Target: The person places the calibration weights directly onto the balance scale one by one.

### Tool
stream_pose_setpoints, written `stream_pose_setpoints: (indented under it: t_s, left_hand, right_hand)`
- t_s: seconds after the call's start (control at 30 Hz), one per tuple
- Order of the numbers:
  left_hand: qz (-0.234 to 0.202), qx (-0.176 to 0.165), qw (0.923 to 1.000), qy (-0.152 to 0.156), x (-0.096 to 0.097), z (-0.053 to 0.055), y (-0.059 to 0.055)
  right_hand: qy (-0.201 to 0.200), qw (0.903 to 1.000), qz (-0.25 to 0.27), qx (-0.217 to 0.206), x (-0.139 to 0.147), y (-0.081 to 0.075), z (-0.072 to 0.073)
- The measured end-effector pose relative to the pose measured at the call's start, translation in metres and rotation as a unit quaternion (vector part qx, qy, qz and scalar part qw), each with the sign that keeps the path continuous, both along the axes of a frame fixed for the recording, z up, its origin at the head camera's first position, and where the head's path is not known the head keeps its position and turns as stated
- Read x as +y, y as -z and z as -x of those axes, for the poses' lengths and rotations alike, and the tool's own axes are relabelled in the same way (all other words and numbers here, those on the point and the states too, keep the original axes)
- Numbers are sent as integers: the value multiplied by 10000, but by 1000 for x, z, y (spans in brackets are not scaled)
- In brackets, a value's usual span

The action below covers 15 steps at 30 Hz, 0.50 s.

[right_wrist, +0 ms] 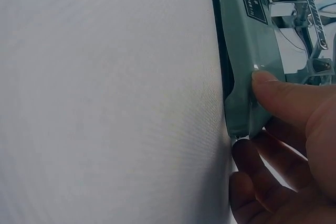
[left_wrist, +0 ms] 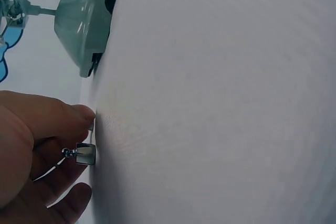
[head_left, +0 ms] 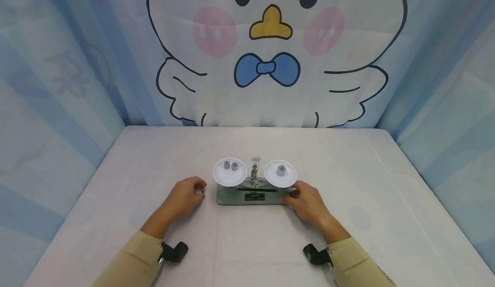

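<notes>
A balance scale with a green base and two white pans stands on the table. My right hand grips the right end of its base, thumb on the front face and fingers curled at the end. Left of the scale, my left hand has thumb and fingers curled at a small knobbed metal weight at the tabletop. A second bit of metal shows under the thumb tip, mostly hidden. Two weights sit in the left pan, and one weight in the right pan.
A pale cloth covers the table. Blue and white curtains surround it, and the back one carries a cartoon bird with a bow tie. Black wrist devices are at both sleeves.
</notes>
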<state>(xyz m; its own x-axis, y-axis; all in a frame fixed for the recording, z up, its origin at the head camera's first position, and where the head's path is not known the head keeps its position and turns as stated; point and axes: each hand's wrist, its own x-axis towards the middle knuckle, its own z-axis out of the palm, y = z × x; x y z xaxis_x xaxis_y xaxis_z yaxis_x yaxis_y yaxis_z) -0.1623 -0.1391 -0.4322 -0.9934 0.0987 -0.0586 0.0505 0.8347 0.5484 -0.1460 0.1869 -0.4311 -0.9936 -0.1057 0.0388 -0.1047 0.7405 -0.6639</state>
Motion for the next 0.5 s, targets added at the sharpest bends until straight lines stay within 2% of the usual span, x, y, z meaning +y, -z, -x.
stream_pose_setpoints:
  t_s: [0.17,0.5]
  left_hand:
    - [159,-24,9999,61,1,1,-1]
    - [172,106,9998,86,0,0,-1]
  right_hand:
    - [3,10000,32,3,-1,1,0]
    - [-7,10000,63,-4,0,1,-1]
